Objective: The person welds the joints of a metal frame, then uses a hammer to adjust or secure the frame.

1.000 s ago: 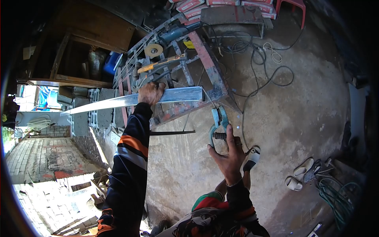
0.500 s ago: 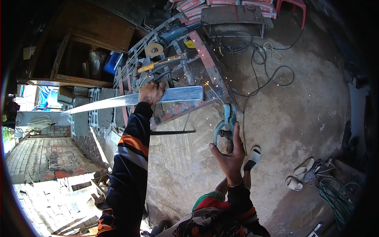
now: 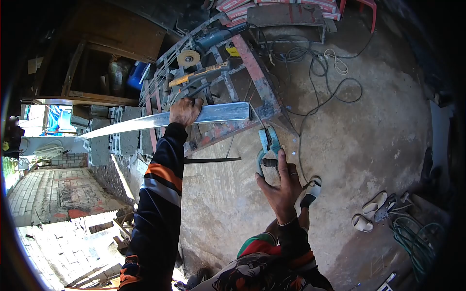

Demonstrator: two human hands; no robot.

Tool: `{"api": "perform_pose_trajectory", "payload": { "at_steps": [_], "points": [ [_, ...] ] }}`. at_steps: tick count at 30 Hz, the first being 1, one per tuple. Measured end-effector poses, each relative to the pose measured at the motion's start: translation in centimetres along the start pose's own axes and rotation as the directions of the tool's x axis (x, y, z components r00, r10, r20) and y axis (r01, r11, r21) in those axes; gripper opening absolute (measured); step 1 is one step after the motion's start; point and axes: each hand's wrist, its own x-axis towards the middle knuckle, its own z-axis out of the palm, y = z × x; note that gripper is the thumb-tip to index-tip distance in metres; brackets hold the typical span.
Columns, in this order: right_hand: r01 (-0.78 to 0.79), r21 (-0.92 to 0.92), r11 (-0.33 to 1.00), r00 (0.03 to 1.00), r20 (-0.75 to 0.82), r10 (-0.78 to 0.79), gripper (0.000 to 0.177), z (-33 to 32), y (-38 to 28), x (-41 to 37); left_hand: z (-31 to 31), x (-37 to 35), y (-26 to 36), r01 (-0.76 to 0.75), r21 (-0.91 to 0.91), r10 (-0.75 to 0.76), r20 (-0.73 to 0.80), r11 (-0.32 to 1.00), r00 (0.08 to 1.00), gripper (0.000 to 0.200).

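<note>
My left hand is closed over a long shiny metal tube, which lies across a rusty metal frame. In my right hand is a blue-green welding electrode holder, its handles between thumb and fingers. A thin welding rod runs from its jaws up to the tube's right end, the tip right by the edge. Above my left hand, a tool with a yellow handle rests on the frame.
A blue angle grinder and a round disc lie on the frame's far side. Black cable loops over the concrete floor. Concrete blocks stand at left, slippers and a green hose at right.
The bright sparks at the tube's end are gone. My right hand and the electrode holder have shifted slightly left. My left hand stays on the tube.
</note>
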Motion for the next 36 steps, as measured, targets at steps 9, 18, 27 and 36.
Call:
{"api": "perform_pose_trajectory", "payload": {
  "at_steps": [9,18,27,36],
  "points": [
    [-0.06,0.112,0.992,0.998,0.032,0.057,0.089,-0.3,-0.5,0.2,-0.2,0.2,0.0,0.037,-0.048,-0.035,0.048,0.998,0.998,0.028],
    [-0.075,0.143,0.987,0.997,0.017,0.074,0.091,-0.6,-0.5,0.1,0.1,0.2,0.0,-0.004,0.013,0.004,0.033,1.0,0.999,0.021],
    [0.026,-0.003,1.0,0.999,-0.024,-0.027,0.081,-0.1,0.1,-0.5,0.5,0.3,-0.2,0.008,0.005,-0.008,0.016,1.0,1.0,0.022],
    [0.047,-0.049,0.998,0.999,-0.005,-0.048,0.079,-0.2,0.3,-0.4,0.5,0.3,-0.2,-0.001,-0.008,0.001,0.001,1.0,1.0,0.022]
  ]
}}
